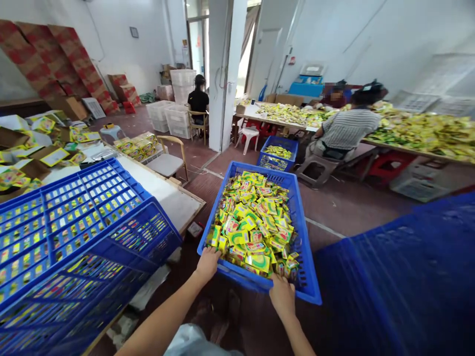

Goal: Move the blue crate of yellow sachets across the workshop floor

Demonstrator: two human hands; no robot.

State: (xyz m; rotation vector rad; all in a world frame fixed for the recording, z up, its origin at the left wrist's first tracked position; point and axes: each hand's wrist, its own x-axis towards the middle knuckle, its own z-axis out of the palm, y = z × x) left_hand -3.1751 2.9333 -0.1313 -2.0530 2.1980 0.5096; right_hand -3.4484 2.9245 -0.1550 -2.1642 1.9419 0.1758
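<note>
Both hands — left hand (207, 263), right hand (282, 295) — grip blue crate (302, 237).

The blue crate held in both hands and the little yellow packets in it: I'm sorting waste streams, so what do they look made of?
The blue crate looks like rigid moulded plastic, matte, judging by its lattice-perforated walls and uniform colour. The yellow packets seem to be glossy printed film or foil sachets, given their sheen and crinkled edges; which one is unclear. The left hand and right hand grip its near rim.

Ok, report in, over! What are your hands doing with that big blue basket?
Left hand and right hand grip near rim of blue plastic crate. Crate full of yellow-green packets. Stacked blue crates close on left.
</note>
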